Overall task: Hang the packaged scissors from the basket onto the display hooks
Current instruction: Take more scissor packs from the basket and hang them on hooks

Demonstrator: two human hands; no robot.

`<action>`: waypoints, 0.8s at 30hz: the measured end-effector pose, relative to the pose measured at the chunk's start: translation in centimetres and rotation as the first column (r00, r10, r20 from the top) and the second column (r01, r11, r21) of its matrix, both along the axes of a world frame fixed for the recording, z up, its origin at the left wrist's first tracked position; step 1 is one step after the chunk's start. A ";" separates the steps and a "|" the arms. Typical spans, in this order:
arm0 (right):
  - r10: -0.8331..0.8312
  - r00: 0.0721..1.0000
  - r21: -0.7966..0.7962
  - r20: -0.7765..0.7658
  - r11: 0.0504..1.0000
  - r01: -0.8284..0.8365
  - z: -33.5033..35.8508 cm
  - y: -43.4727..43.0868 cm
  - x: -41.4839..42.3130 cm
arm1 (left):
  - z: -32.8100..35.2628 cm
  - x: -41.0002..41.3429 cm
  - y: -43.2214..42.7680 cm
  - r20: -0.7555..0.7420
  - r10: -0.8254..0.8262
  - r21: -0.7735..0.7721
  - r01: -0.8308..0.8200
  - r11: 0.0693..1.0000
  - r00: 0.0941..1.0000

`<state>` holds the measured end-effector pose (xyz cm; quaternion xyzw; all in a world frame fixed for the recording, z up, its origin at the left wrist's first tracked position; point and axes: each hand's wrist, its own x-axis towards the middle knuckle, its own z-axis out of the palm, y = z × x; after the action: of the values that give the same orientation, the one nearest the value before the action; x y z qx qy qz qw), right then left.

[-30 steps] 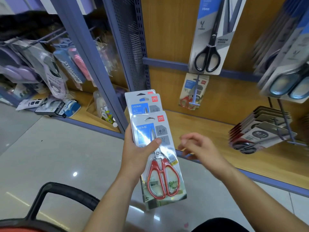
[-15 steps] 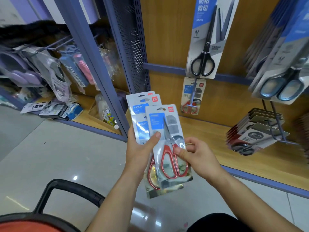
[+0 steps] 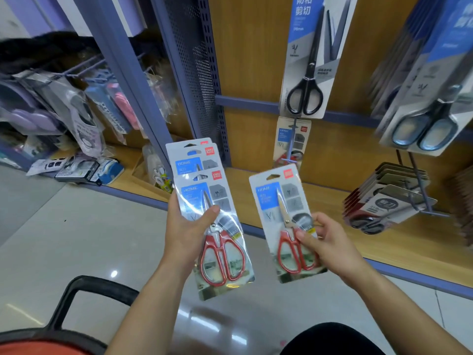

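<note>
- Right hand (image 3: 330, 245) closed on one single pack (image 3: 284, 221) of red-handled scissors — thumb across the front by the handles, fingers behind the card's right edge; pack upright, tilted slightly left, hang-hole end up.
- Left hand (image 3: 188, 231) grips a fanned stack of packs (image 3: 204, 201), thumb pressed across the front card near the blade pivot, fingers hidden behind; at least three card tops show, stepped one behind the other.
- The two handfuls are apart, bare floor (image 3: 76, 239) visible between them; the single pack sits to the right of the stack and nearer the shelf.
- Just above the single pack, one matching pack hangs on a display hook (image 3: 291, 139) on the wooden back panel (image 3: 250, 60) — hook prong points out toward the camera.
- Higher on the panel a black-handled scissors pack (image 3: 311, 65) hangs in front of the blue rail (image 3: 245, 102).
- Far right: blue-grey-handled scissors packs (image 3: 422, 119) crowded on an upper hook; below them a row of dark carded packs (image 3: 389, 198) on a low hook, over the wooden shelf base (image 3: 332, 201).
- Bottom left corner: basket (image 3: 33, 339) with red rim and black handle, contents out of view.
- Left bay behind the blue upright (image 3: 133, 80) holds mixed stationery, blurred.
</note>
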<state>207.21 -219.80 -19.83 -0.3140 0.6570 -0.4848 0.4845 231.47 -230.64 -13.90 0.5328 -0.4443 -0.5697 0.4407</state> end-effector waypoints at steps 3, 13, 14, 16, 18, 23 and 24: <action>-0.046 0.997 0.071 -0.067 0.996 0.050 -2.0 0.4 -1.1 | 0.1 0.1 0.0 0.013 -0.012 0.006 0.012 1.000 1.000; -0.221 0.975 -0.043 -0.035 0.975 0.220 -2.3 -4.6 -2.6 | -0.6 -1.1 0.5 0.025 -0.040 0.021 0.040 0.999 0.999; -0.230 0.972 -0.035 -0.045 0.973 0.229 -2.5 -5.0 -2.7 | -0.7 -1.1 0.5 0.025 -0.045 0.022 0.044 0.999 0.999; -0.249 0.966 -0.020 -0.077 0.969 0.248 -2.9 -5.6 -2.7 | -0.8 -1.3 0.4 0.024 -0.052 0.025 0.052 0.998 0.998; -0.277 0.950 -0.013 -0.143 0.961 0.278 -3.4 -6.6 -2.8 | -1.0 -1.4 0.3 0.025 -0.056 0.024 0.055 0.998 0.998; -0.382 0.901 -0.012 -0.205 0.922 0.388 -3.1 -10.7 -4.0 | -1.1 -1.9 0.5 0.007 -0.085 0.028 0.085 0.996 0.996; -0.402 0.899 -0.010 -0.172 0.913 0.407 -2.9 -11.6 -4.5 | -1.1 -2.0 0.5 0.005 -0.092 0.025 0.092 0.995 0.996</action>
<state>202.73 -231.42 -22.70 -0.2045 0.7532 -0.5374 0.3194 229.46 -230.13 -14.98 0.5191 -0.4627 -0.5930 0.4059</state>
